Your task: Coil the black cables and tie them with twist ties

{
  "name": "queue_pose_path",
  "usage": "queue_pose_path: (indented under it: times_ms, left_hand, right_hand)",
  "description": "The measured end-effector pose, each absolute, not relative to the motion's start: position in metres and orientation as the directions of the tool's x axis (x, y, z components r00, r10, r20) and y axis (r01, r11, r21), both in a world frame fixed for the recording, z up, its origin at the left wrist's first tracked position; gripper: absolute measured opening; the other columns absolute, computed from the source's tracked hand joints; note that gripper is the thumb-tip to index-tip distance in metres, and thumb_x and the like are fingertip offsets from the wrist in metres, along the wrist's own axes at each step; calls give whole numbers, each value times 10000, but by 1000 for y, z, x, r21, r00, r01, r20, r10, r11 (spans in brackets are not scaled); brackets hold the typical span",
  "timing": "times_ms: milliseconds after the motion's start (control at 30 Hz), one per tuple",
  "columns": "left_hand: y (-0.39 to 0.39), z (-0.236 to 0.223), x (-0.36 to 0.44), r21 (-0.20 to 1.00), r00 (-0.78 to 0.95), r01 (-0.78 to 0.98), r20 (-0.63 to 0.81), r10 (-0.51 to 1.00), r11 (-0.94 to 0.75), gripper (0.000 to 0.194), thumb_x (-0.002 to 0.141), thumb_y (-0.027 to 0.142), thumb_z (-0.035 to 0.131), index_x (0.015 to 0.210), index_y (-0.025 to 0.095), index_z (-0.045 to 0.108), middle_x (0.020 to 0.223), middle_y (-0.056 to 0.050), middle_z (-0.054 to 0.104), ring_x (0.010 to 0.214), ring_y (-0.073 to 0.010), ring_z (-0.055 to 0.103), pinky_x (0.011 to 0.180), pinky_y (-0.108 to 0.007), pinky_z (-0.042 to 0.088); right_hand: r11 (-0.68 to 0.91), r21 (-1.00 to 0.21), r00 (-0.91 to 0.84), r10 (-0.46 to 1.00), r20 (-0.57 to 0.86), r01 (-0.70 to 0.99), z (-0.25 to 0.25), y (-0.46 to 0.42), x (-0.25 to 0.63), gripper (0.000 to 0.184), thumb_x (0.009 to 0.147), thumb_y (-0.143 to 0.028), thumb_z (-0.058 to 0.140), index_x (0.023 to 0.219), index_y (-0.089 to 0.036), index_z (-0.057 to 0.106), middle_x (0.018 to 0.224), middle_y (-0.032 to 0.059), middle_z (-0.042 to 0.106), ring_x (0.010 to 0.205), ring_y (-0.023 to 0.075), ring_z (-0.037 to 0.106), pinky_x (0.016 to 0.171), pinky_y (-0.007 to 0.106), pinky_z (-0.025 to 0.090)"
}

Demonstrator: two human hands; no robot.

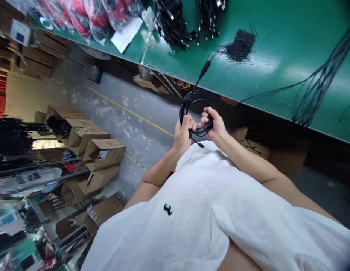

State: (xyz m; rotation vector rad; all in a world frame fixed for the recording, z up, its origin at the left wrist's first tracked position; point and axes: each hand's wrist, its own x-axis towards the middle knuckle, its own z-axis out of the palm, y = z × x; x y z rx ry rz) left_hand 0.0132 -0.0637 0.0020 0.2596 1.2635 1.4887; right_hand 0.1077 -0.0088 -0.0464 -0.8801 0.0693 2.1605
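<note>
A black USB cable, wound into a round coil (183, 104), is held in front of my white shirt, just off the table edge. My left hand (182, 131) grips the left side of the coil, thumb pressed on the strands. Around its right side close the fingers of my right hand (216, 124). One cable end with a metal plug (205, 67) sticks up toward the table; the other, smaller plug (201, 145) hangs below the coil. Beyond the hands, a heap of short black ties (240, 46) lies on the green table (276, 71).
Bundles of black cables (172, 22) and red-and-black items in plastic bags (79, 17) lie along the table. A paper sheet (127, 35) overhangs its edge. Loose long cables (318, 88) spread at the right. Cardboard boxes (103, 154) stand on the floor at left.
</note>
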Motion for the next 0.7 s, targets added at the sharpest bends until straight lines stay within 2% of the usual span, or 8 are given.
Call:
queue_pose_path:
  times_ms: [100, 267, 333, 400, 467, 567, 633, 700]
  left_hand:
    - [-65, -11, 22, 811, -446, -582, -368, 816, 48, 301, 939, 420, 598, 753, 205, 500, 593, 72, 390, 524, -61, 424, 616, -203, 430]
    - [-73, -19, 40, 858, -385, -492, -368, 846, 150, 372, 983, 454, 496, 715, 198, 471, 682, 35, 483, 603, -78, 471, 649, -221, 424]
    - [-72, -13, 40, 871, -441, -475, -362, 821, 129, 425, 1000, 482, 436, 685, 196, 437, 634, 40, 429, 575, -78, 438, 651, -218, 422]
    - [-71, -3, 34, 843, -420, -522, -386, 822, 129, 435, 1005, 490, 414, 686, 195, 432, 575, 60, 323, 510, -73, 360, 626, -210, 415]
    - [-72, 8, 24, 776, -298, -591, -464, 834, 221, 423, 997, 494, 438, 700, 192, 448, 552, 81, 237, 455, -63, 267, 577, -197, 401]
    - [-75, 21, 8, 628, -41, -631, -613, 789, 455, 430, 960, 506, 517, 687, 180, 452, 542, 96, 202, 424, -48, 213, 521, -179, 387]
    - [-77, 23, 1, 552, 74, -624, -663, 745, 553, 435, 939, 510, 552, 682, 173, 457, 536, 99, 205, 414, -40, 218, 501, -169, 386]
    - [-77, 22, -2, 511, 140, -621, -674, 725, 595, 435, 927, 519, 568, 688, 169, 470, 531, 102, 212, 404, -35, 223, 488, -163, 391]
  right_hand:
    - [-734, -99, -510, 555, -658, -672, -39, -19, 102, 148, 894, -246, 619, 802, -192, 516, 605, -69, 523, 532, 40, 526, 564, 152, 502]
    - [-716, -138, -416, 539, -733, -685, -36, -17, 90, 294, 928, -285, 603, 732, -215, 395, 480, -111, 262, 370, 39, 271, 345, 147, 280]
    - [-711, -177, -409, 569, -713, -681, -39, -15, 88, 349, 918, -297, 613, 708, -219, 345, 484, -112, 240, 379, 37, 259, 359, 144, 287]
    - [-730, -300, -399, 615, -680, -614, -45, -11, 94, 369, 865, -287, 666, 705, -220, 340, 495, -113, 262, 401, 39, 280, 394, 149, 321]
    - [-684, -592, -361, 729, -582, -426, -51, -3, 108, 289, 797, -278, 714, 752, -218, 435, 528, -103, 356, 431, 51, 337, 436, 171, 359]
    - [-186, -981, -419, 887, -192, 55, -56, 14, 133, 278, 766, -288, 711, 1015, -217, 610, 785, -21, 628, 655, 128, 573, 628, 243, 480]
    - [216, -936, -546, 837, 32, 277, -51, 23, 146, 450, 807, -293, 661, 1245, -216, 595, 1071, 54, 681, 918, 202, 641, 777, 292, 499]
    - [459, -796, -650, 752, 110, 396, -44, 27, 153, 526, 876, -282, 565, 1396, -221, 519, 1231, 95, 643, 1006, 224, 639, 783, 292, 487]
